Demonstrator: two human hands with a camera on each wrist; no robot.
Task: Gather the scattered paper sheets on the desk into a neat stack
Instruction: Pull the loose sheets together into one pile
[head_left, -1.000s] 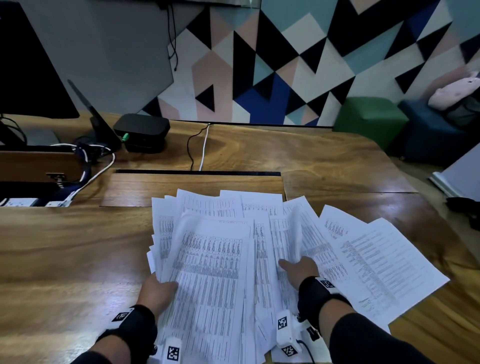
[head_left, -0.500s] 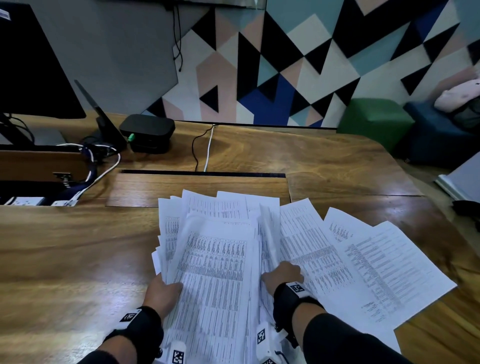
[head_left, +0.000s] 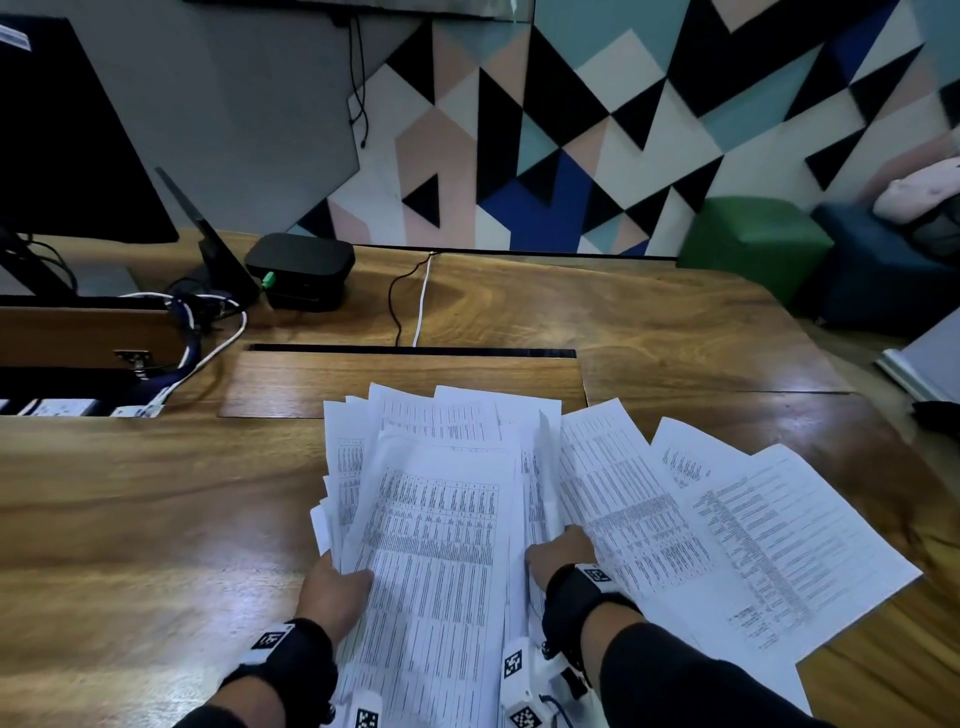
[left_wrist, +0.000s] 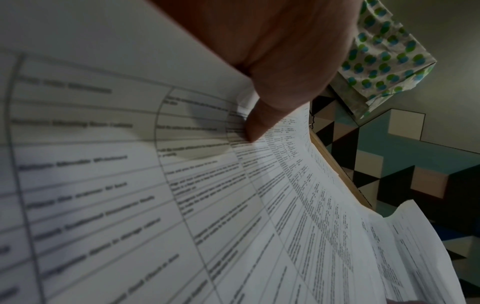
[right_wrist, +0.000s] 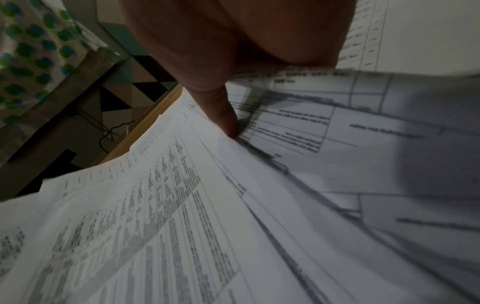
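Several printed white paper sheets lie fanned on the wooden desk (head_left: 130, 519). The main bundle (head_left: 436, 545) sits in the middle near me, and more loose sheets (head_left: 769, 535) spread to the right. My left hand (head_left: 332, 587) grips the bundle's left edge, thumb (left_wrist: 259, 123) on top of the sheets (left_wrist: 182, 185), fingers hidden beneath. My right hand (head_left: 561, 551) holds the bundle's right side; its thumb (right_wrist: 223, 115) presses on the sheets (right_wrist: 155, 226), and its fingers are hidden among the overlapping pages.
A black box (head_left: 300, 265), a monitor (head_left: 67, 145) and cables (head_left: 421, 301) stand at the back left. An open cable hatch (head_left: 67, 405) is at the left edge, a slot (head_left: 415, 351) behind the papers. A green pouf (head_left: 753, 239) and a blue seat (head_left: 872, 270) stand beyond the desk.
My right hand slid left from lying flat on the right-hand sheets to the bundle's right side, crowding pages together. The left hand kept its hold.
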